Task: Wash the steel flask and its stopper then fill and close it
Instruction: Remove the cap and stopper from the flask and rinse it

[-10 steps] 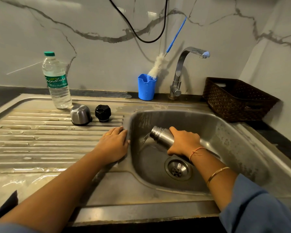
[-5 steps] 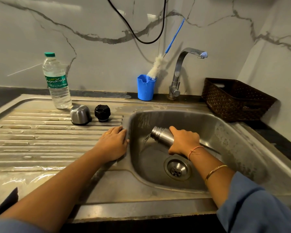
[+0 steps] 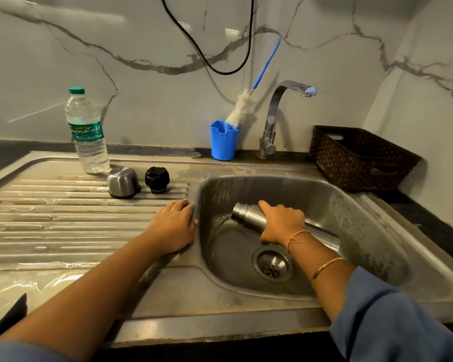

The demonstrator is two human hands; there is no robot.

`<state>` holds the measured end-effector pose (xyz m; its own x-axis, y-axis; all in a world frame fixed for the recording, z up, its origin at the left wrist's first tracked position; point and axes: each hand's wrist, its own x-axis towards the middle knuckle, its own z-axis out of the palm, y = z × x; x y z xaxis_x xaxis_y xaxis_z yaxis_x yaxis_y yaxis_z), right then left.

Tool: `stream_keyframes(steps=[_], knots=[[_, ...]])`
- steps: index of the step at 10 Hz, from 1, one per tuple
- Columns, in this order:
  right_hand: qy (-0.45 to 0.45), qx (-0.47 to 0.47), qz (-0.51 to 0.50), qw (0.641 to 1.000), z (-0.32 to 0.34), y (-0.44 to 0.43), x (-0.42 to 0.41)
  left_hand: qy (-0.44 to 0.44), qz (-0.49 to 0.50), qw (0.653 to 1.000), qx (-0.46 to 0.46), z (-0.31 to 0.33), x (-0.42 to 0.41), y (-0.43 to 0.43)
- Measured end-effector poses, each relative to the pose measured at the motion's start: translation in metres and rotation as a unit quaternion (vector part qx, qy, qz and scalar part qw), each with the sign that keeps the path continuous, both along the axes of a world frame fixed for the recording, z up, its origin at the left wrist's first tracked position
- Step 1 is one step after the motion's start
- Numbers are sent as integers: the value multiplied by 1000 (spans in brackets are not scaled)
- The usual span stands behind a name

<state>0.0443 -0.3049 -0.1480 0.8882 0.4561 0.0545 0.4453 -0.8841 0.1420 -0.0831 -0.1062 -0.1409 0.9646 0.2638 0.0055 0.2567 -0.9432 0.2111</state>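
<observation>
Now, right hand (image 3: 281, 222) grips the steel flask (image 3: 242, 213) round its upper body, centre-right of frame, inside the sink (image 3: 351, 218). Flask lies tilted, mouth toward frame left & slightly down, a thin stream of water running out onto the basin floor. Left hand (image 3: 171, 227) lies flat, fingers relaxed, holding nothing, on the ribbed surface (image 3: 63, 231) at the basin's left rim. Above it, mid-left: steel cup-lid (image 3: 123, 182) upside down, black stopper (image 3: 157, 179) just beside it, well apart from flask. Plastic water bottle (image 3: 88, 134) upright w/ green cap, upper left. Blue cup (image 3: 224, 141) w/ bottle brush (image 3: 237, 111) near the tap (image 3: 277, 111), top centre; brown basket (image 3: 361, 158) at right.
</observation>
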Motion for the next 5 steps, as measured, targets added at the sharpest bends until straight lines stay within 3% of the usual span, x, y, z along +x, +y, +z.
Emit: stream_keyframes(steps=[5], knots=[[-7, -4, 11, 1000, -4, 4, -2, 0, 2, 1000, -7, 1, 1, 0]])
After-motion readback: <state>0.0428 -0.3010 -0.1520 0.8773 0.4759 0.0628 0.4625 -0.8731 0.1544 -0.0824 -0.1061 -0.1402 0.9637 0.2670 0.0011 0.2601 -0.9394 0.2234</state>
